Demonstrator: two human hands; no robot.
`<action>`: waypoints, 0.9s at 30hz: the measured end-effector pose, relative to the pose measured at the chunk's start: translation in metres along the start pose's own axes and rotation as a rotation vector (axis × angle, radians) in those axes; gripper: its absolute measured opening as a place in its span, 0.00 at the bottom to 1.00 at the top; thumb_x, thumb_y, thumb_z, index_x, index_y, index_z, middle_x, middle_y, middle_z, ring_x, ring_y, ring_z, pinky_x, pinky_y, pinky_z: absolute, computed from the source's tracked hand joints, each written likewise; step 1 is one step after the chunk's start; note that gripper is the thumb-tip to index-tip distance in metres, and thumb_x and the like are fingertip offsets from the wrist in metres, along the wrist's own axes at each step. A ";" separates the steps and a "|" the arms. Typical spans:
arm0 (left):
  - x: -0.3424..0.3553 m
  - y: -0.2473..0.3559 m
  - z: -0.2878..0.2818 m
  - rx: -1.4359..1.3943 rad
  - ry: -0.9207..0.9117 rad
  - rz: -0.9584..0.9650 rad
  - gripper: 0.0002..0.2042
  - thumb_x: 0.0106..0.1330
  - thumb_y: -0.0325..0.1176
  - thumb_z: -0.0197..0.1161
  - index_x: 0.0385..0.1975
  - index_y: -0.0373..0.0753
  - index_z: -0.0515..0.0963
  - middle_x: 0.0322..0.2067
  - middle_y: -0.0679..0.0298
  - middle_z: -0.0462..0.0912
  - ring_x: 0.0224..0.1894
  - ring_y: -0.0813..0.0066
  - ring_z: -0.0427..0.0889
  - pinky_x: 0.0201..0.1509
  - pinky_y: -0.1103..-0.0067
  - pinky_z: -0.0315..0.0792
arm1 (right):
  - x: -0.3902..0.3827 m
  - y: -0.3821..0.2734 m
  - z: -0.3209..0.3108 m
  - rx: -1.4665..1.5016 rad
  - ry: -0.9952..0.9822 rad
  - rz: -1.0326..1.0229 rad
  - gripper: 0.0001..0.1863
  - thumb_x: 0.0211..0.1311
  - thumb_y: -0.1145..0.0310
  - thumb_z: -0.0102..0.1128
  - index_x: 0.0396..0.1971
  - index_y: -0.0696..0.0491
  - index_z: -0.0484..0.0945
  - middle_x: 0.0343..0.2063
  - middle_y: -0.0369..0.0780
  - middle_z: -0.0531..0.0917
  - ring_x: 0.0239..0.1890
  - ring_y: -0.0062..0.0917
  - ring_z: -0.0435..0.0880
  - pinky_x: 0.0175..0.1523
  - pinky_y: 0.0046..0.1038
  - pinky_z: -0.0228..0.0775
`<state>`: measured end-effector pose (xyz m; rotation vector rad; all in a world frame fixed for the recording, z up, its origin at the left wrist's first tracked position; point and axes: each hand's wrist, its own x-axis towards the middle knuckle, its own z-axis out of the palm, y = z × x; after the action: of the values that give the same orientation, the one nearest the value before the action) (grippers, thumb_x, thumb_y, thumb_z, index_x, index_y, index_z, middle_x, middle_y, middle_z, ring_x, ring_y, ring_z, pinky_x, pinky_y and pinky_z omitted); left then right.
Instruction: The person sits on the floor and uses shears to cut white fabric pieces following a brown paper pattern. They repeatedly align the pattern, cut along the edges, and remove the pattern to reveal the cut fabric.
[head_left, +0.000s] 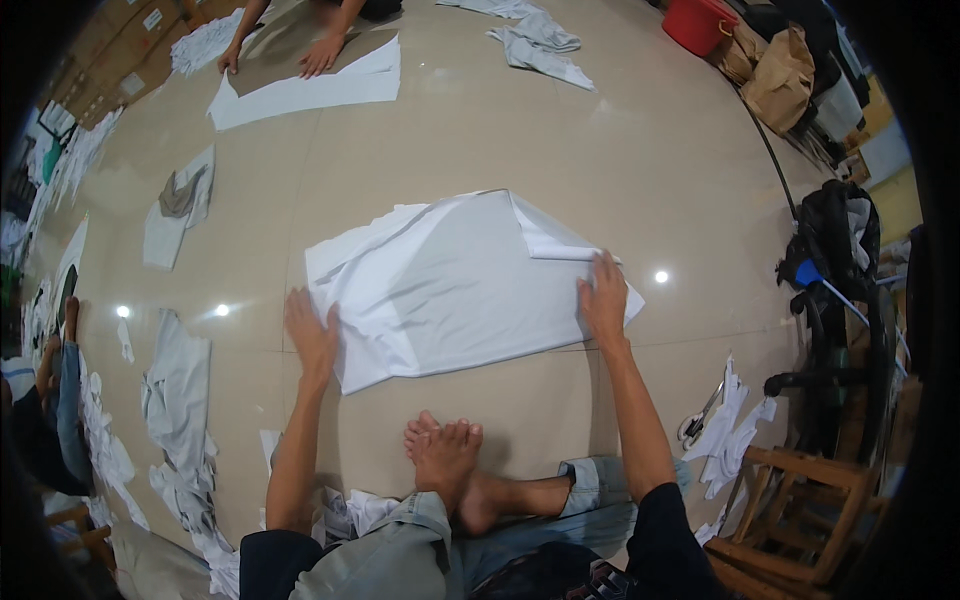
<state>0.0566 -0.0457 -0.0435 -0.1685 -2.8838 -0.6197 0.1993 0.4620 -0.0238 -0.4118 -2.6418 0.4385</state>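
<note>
A wide piece of white and pale grey cloth (480,290) lies on the floor in front of my feet, wrinkled at its left side. Its upper right part is folded over, showing a white underside. My left hand (313,335) rests at the cloth's left edge, fingers spread and thumb on the fabric. At the right edge, my right hand (604,305) lies with fingers stretched out, their tips touching the cloth beside the folded corner. Neither hand appears to grip the fabric.
Scissors (692,428) and white scraps (722,440) lie at the right, near a wooden stool (800,510). Cloth pieces (177,380) lie at the left. Across the floor, another person's hands (322,55) touch a white cloth (310,100). A red bucket (697,25) stands far right.
</note>
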 end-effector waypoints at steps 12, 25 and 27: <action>0.084 0.013 -0.002 -0.363 0.053 0.046 0.11 0.75 0.38 0.60 0.44 0.36 0.81 0.39 0.65 0.82 0.46 0.75 0.78 0.58 0.75 0.67 | 0.078 -0.026 -0.009 0.498 0.107 0.300 0.09 0.67 0.69 0.63 0.38 0.59 0.85 0.36 0.40 0.87 0.44 0.30 0.86 0.59 0.32 0.72; 0.047 0.185 -0.141 -0.823 -0.347 0.201 0.09 0.77 0.38 0.59 0.39 0.39 0.77 0.36 0.68 0.80 0.36 0.80 0.74 0.43 0.78 0.70 | 0.040 -0.105 -0.108 0.651 -0.057 -0.224 0.35 0.55 0.68 0.76 0.64 0.53 0.73 0.67 0.45 0.73 0.73 0.39 0.67 0.74 0.38 0.62; 0.022 0.238 -0.199 -0.651 -0.491 0.597 0.06 0.73 0.32 0.62 0.45 0.38 0.79 0.39 0.62 0.84 0.38 0.74 0.79 0.43 0.76 0.73 | 0.036 -0.187 -0.136 0.760 -0.315 -0.453 0.35 0.53 0.63 0.77 0.62 0.53 0.75 0.64 0.48 0.74 0.66 0.38 0.73 0.65 0.38 0.68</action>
<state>0.1020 0.0889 0.2333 -1.3675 -2.6654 -1.5024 0.1897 0.3378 0.1738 0.5153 -2.4807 1.3481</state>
